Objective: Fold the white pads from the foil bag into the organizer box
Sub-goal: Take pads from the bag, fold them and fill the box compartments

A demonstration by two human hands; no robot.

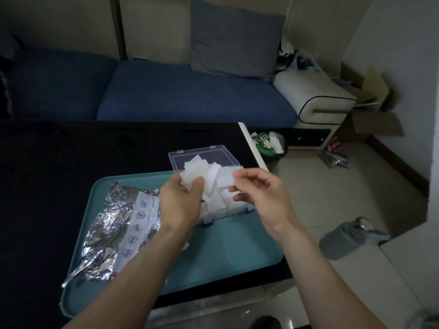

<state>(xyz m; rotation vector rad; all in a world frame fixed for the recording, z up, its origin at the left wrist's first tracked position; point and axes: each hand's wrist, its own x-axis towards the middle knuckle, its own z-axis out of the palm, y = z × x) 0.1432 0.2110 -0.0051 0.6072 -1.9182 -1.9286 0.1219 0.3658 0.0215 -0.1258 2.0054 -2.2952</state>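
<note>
Between both hands, white pad stretched crosswise.

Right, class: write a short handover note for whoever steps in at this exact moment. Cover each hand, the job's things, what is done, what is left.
Left hand grips a bunch of thin white pads. Right hand pinches one pad's end.
The clear plastic organizer box, lid open, sits on the teal tray and already holds several pads.
The crinkled silver foil bag lies on the tray's left side.
Left to do: fold and box the held pads.
</note>
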